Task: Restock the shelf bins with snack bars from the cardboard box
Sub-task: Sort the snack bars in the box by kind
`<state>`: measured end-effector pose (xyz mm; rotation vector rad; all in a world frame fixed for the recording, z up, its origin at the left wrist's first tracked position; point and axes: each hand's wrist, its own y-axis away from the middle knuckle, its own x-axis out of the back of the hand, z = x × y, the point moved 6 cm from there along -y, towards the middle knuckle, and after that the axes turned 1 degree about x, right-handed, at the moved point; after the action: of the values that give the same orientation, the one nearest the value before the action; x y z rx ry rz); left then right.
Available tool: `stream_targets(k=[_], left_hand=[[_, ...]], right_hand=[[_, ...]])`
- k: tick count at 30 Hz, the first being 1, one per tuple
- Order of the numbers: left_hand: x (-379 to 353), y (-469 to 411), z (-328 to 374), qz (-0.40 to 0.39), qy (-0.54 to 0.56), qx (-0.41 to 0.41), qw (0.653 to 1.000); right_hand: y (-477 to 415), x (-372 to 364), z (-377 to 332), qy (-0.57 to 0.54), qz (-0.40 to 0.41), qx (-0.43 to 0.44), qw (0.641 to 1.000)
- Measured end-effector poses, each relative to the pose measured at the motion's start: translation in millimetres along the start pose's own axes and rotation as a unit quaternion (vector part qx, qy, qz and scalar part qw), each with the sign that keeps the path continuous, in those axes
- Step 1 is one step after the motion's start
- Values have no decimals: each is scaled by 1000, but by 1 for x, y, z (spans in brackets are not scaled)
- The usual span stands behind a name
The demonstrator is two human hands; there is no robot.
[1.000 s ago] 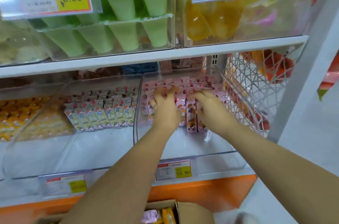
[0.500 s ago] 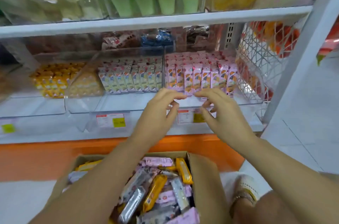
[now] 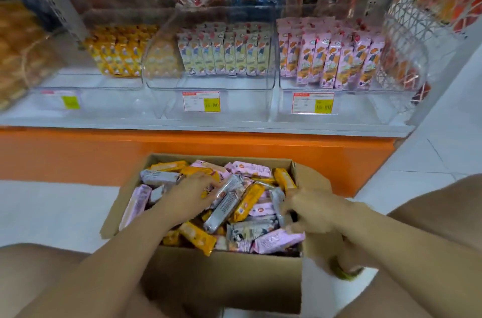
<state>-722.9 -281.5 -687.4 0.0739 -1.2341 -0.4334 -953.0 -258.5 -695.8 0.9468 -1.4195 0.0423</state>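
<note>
Snack bars (image 3: 236, 201) heaped in cardboard box (image 3: 221, 281); left hand (image 3: 191, 188) spread on them, right hand (image 3: 310, 211) grip unclear; shelf bins (image 3: 208, 84) beyond box part-stocked.

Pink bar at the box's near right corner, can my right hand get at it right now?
Probably yes. The pink bar lies uncovered atop the pile in the open cardboard box, close beside the right hand, with nothing between them.

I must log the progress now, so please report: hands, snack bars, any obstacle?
Left hand and right hand both in cardboard box, on loose snack bars; grip blurred, cannot tell. Right bin of pink bars part filled. Nothing in the way.
</note>
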Motion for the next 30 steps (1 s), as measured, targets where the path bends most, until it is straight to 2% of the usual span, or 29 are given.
stream_targets(k=[4,7,10,13,16,20,25,30], left_hand=[[-16,-1,-14,-41,22,34,998],[-24,-5,-15,-53,74,47,995],[-31,-9,-15,-43,93,64,993],[-26,-17,-11,-18,87,66,994],[-8,-35,0,51,86,41,994],[10,-63,16,110,66,51,990],[-8,-93,33,14,-58,71,996],[-15,-99,39,10,-40,71,997]], right_hand=[[-2,-8,-4,28,-26,-2,999],[-3,-6,-4,-16,-13,4,1000],[-1,11,6,-123,40,12,992],[6,37,15,-242,111,8,964],[16,64,23,-340,194,10,920],[24,84,38,-373,280,-4,885],[23,86,46,-363,310,-37,878],[20,86,51,-380,297,-60,874]])
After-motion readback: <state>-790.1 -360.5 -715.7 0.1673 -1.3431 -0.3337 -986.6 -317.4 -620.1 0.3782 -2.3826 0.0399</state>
